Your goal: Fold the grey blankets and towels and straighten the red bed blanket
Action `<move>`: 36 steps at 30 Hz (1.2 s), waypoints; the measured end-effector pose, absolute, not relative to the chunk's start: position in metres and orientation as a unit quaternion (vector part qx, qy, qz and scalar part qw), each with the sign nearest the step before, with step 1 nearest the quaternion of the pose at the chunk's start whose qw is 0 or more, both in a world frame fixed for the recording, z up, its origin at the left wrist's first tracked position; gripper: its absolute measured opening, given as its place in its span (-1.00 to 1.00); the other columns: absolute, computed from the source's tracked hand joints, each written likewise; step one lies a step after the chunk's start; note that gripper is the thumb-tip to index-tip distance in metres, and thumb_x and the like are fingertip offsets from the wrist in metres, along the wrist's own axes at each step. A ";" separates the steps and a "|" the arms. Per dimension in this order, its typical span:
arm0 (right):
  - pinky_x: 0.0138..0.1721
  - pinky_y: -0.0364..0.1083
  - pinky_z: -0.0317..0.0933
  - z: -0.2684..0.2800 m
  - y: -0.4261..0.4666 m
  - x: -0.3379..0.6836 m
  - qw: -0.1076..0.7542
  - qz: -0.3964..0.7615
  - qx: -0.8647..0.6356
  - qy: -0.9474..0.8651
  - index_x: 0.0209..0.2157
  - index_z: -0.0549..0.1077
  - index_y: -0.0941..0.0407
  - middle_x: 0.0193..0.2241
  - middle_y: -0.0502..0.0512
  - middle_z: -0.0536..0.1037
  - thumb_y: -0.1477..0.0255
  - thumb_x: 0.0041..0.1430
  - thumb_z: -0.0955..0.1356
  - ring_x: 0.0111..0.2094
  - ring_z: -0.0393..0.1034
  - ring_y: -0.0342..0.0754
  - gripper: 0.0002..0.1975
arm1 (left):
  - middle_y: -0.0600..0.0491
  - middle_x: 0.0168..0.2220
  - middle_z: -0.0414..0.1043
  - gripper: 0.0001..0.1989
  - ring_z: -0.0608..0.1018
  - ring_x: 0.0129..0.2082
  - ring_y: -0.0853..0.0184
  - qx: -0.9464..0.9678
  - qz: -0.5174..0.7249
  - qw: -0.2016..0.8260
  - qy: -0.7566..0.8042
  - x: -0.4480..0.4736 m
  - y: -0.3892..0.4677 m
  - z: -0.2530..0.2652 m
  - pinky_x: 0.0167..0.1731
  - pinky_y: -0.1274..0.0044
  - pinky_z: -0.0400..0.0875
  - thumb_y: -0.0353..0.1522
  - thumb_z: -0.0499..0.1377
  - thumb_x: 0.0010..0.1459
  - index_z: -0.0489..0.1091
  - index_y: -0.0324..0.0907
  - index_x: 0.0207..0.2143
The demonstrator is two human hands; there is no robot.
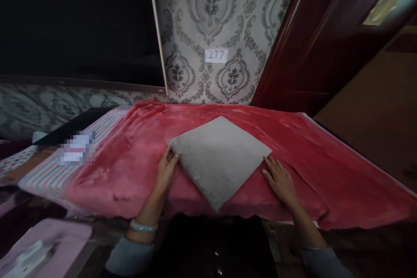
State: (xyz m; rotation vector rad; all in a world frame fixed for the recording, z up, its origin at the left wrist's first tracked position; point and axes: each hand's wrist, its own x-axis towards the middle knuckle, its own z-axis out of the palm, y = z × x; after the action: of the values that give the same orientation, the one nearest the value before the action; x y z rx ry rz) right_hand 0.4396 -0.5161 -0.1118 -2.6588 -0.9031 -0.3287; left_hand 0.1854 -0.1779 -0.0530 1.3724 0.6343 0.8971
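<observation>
A grey square cloth (222, 158) lies flat, turned like a diamond, with one corner toward me. Its near corner reaches the front edge of the red plush blanket (130, 160) under it. At the cloth's left corner, my left hand (167, 168) has its fingers and thumb closed on the edge. My right hand (279, 178) rests by the right corner, fingertips touching the edge and thumb held apart from the fingers.
A striped cloth (52, 173) with a blurred-out item (76, 148) borders the blanket on the left. Behind stand a dark screen (78, 21) and a patterned wall with a "277" label (216, 55). A pink stool (61, 243) is at lower left; a dark red door frame (293, 52) rises right.
</observation>
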 end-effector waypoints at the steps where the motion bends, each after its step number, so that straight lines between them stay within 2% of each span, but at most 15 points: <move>1: 0.25 0.27 0.10 -0.114 -0.519 0.439 0.167 -0.119 -0.926 -0.318 0.32 0.25 0.10 0.33 0.22 0.23 0.14 0.40 0.04 0.35 0.05 0.19 -0.39 | -0.10 0.11 0.46 -0.55 0.45 0.17 0.11 0.537 0.383 0.704 0.264 0.182 -0.182 -0.052 0.19 0.30 0.33 -0.28 0.30 0.01 0.43 -0.13 -0.01; 4: 0.26 0.28 0.09 -0.119 -0.522 0.439 0.200 -0.130 -0.915 -0.325 0.28 0.30 0.15 0.29 0.28 0.29 0.09 0.37 0.04 0.33 0.10 0.22 -0.35 | -0.05 -0.17 0.56 -0.72 0.60 -0.15 0.21 0.389 0.318 0.825 0.258 0.170 -0.191 -0.050 -0.03 0.36 0.47 -0.36 0.30 -0.02 0.42 -0.17 -0.20; 6: 0.27 0.28 0.08 -0.119 -0.523 0.441 0.224 -0.133 -0.909 -0.326 0.26 0.32 0.15 0.27 0.29 0.32 0.07 0.36 0.05 0.32 0.12 0.22 -0.34 | -0.07 -0.24 0.55 -0.79 0.60 -0.26 0.24 0.345 0.263 0.863 0.257 0.165 -0.196 -0.049 -0.11 0.39 0.49 -0.38 0.27 0.01 0.40 -0.19 -0.25; 12: 0.20 0.25 0.20 -0.100 -0.502 0.421 0.365 -0.149 -0.867 -0.304 0.17 0.39 0.19 0.13 0.35 0.47 -0.01 0.28 0.13 0.16 0.34 0.22 -0.32 | -0.11 -0.28 0.56 -0.86 0.62 -0.33 0.18 0.349 0.169 0.895 0.220 0.160 -0.206 -0.049 -0.18 0.31 0.52 -0.36 0.20 0.14 0.40 -0.21 -0.23; 14: 0.18 0.21 0.24 -0.084 -0.479 0.399 0.409 -0.136 -0.839 -0.332 0.17 0.39 0.15 0.13 0.31 0.47 0.02 0.29 0.16 0.14 0.36 0.17 -0.37 | -0.11 -0.30 0.56 -0.88 0.63 -0.34 0.16 0.356 0.156 0.896 0.216 0.162 -0.206 -0.050 -0.19 0.28 0.52 -0.35 0.19 0.15 0.39 -0.21 -0.26; 16: 0.18 0.19 0.25 -0.065 -0.448 0.370 0.417 -0.106 -0.807 -0.404 0.19 0.38 0.12 0.17 0.28 0.44 0.07 0.32 0.18 0.17 0.34 0.15 -0.42 | -0.12 -0.32 0.56 -0.87 0.63 -0.36 0.17 0.359 0.151 0.895 0.215 0.163 -0.205 -0.051 -0.21 0.30 0.52 -0.34 0.19 0.17 0.39 -0.21 -0.25; 19: 0.22 0.19 0.19 -0.036 -0.398 0.326 0.367 -0.054 -0.762 -0.530 0.27 0.29 0.10 0.21 0.25 0.40 0.18 0.32 0.23 0.22 0.27 0.14 -0.44 | -0.13 -0.31 0.57 -0.83 0.63 -0.34 0.17 0.362 0.149 0.898 0.201 0.163 -0.205 -0.053 -0.20 0.31 0.52 -0.32 0.19 0.19 0.39 -0.21 -0.20; 23: 0.21 0.21 0.16 -0.012 -0.350 0.283 0.224 -0.014 -0.766 -0.602 0.34 0.17 0.19 0.24 0.34 0.33 0.28 0.22 0.32 0.22 0.23 0.23 -0.31 | -0.11 -0.28 0.56 -0.78 0.62 -0.30 0.19 0.365 0.154 0.904 0.158 0.159 -0.206 -0.055 -0.19 0.35 0.50 -0.30 0.20 0.19 0.41 -0.21 -0.14; 28: 0.05 0.19 0.27 0.000 -0.329 0.261 0.077 -0.014 -0.804 -0.590 0.31 0.15 0.30 0.12 0.47 0.39 0.37 0.20 0.35 0.09 0.29 0.30 -0.31 | -0.07 -0.27 0.55 -0.65 0.59 -0.29 0.25 0.380 0.175 0.897 0.142 0.157 -0.211 -0.055 -0.14 0.40 0.47 -0.29 0.23 0.17 0.44 -0.20 0.00; 33: -0.12 0.06 0.32 0.005 -0.322 0.266 0.026 -0.009 -0.826 -0.563 0.30 0.17 0.31 -0.02 0.46 0.52 0.61 0.24 0.18 -0.02 0.41 0.24 -0.42 | -0.10 -0.18 0.57 -0.55 0.59 -0.20 0.24 0.384 0.217 0.886 0.146 0.160 -0.216 -0.055 -0.04 0.38 0.44 -0.30 0.30 0.11 0.46 -0.23 0.06; 36: -0.12 0.02 0.33 0.014 -0.316 0.285 0.035 0.028 -0.823 -0.567 0.24 0.30 0.21 -0.09 0.35 0.58 0.61 0.22 0.20 -0.06 0.47 0.19 -0.46 | -0.17 -0.04 0.55 -0.56 0.59 -0.08 0.18 0.383 0.230 0.881 0.157 0.159 -0.216 -0.060 0.02 0.35 0.42 -0.31 0.33 0.09 0.48 -0.24 0.03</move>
State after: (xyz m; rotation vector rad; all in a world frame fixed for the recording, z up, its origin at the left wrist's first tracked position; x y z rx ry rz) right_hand 0.2845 -0.3160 0.0138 -2.5290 -1.7415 0.0871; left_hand 0.1593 -0.2159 -0.0597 0.7984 0.3280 0.4790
